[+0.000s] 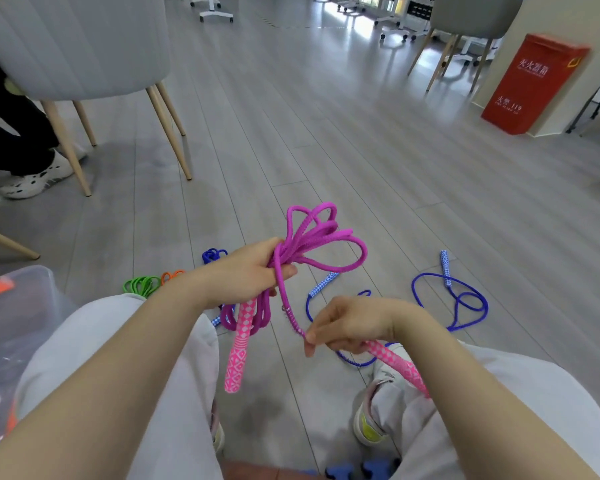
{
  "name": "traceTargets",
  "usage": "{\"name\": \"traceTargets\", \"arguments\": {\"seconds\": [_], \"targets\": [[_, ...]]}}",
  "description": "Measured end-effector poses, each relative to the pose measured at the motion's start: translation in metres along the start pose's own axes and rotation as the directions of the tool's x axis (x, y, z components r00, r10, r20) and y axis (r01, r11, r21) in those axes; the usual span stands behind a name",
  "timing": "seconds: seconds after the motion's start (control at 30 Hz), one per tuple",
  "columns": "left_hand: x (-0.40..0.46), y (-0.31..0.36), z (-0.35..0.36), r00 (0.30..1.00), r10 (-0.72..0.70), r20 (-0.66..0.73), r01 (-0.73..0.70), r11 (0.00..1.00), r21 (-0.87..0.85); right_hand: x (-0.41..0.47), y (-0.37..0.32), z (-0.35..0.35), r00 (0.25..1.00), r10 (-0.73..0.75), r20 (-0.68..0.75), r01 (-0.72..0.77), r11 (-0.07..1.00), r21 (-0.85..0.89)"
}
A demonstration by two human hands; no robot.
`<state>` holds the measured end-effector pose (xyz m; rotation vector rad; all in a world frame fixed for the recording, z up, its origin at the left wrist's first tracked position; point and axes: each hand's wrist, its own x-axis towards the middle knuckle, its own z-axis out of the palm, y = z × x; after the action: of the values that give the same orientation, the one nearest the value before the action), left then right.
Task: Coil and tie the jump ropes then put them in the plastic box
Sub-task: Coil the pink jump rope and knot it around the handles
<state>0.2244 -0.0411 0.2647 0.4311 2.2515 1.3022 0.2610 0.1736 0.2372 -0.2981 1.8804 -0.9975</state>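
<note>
Seated person, head view, looking down at floor [326, 133] between the knees.

Purple rope [321, 233]: 1, in hand. Left hand [253, 268] clenched around the gathered coil; several loops fan out above the fist, more hang below it. Pink handles: 2. First handle [238, 348] hangs down from the left fist, free end pointing at the floor. Second handle [394, 358] is gripped by the right hand [347, 325], fingers curled round its upper end, thumb and forefinger pinching where the cord leaves it. One strand runs taut from that pinch up to the left fist.

Blue rope [465, 299]: 1 loose on the floor to the right, uncoiled, 2 patterned blue-white handles visible, well apart from each other.

Coiled ropes on the floor beyond the left arm: 3 partly seen — green coil [141, 284], orange coil [172, 273], dark blue coil [213, 254]. Whether tied cannot be told.

Plastic box [18, 306]: 1, clear, at the left beside the left knee; contents blurred.

Background: grey chair [77, 46], red cabinet [534, 81].
</note>
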Motion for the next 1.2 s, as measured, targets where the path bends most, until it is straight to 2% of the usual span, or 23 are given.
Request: {"name": "traceTargets", "arguments": {"seconds": [0.07, 0.13, 0.23, 0.33, 0.43, 0.57, 0.63, 0.77, 0.9, 1.07, 1.2], "targets": [[-0.008, 0.002, 0.003, 0.994, 0.003, 0.112, -0.014, 0.995, 0.099, 0.010, 0.008, -0.002, 0.983, 0.026, -0.181, -0.026, 1.000, 0.004], [-0.011, 0.002, 0.008, 0.977, -0.006, 0.212, -0.052, 0.962, 0.268, 0.017, 0.017, -0.007, 0.946, 0.023, -0.324, -0.034, 0.999, -0.028], [-0.012, -0.004, 0.018, 0.942, -0.002, 0.335, -0.146, 0.897, 0.416, 0.029, 0.029, -0.016, 0.877, 0.036, -0.478, -0.026, 0.999, 0.028], [-0.015, -0.008, 0.028, 0.900, -0.024, 0.436, -0.214, 0.846, 0.488, 0.036, 0.028, -0.021, 0.816, -0.132, -0.562, 0.076, 0.990, -0.123], [-0.017, -0.010, 0.033, 0.920, -0.048, 0.389, -0.214, 0.770, 0.601, 0.034, 0.024, -0.023, 0.736, -0.198, -0.648, 0.159, 0.980, -0.119], [-0.020, -0.013, 0.048, 0.975, 0.004, 0.224, -0.206, 0.410, 0.889, 0.033, 0.014, -0.023, 0.575, -0.251, -0.779, 0.239, 0.962, -0.134], [-0.019, -0.013, 0.055, 0.982, 0.061, 0.177, -0.187, 0.341, 0.921, 0.031, 0.007, -0.022, 0.544, -0.266, -0.796, 0.279, 0.952, -0.128], [-0.015, -0.007, 0.056, 0.986, 0.164, 0.039, -0.103, 0.398, 0.912, 0.019, -0.004, -0.032, 0.527, -0.276, -0.804, 0.385, 0.921, -0.064], [-0.013, -0.008, 0.054, 0.970, 0.236, -0.051, -0.072, 0.486, 0.871, 0.012, -0.005, -0.039, 0.504, -0.269, -0.821, 0.397, 0.916, -0.056], [-0.014, -0.004, 0.049, 0.937, 0.335, -0.104, -0.131, 0.609, 0.782, 0.012, -0.004, -0.046, 0.496, -0.252, -0.831, 0.361, 0.930, -0.066], [-0.017, -0.001, 0.041, 0.905, 0.367, -0.216, -0.183, 0.793, 0.581, 0.012, -0.001, -0.051, 0.510, -0.217, -0.832, 0.316, 0.947, -0.054]]}}
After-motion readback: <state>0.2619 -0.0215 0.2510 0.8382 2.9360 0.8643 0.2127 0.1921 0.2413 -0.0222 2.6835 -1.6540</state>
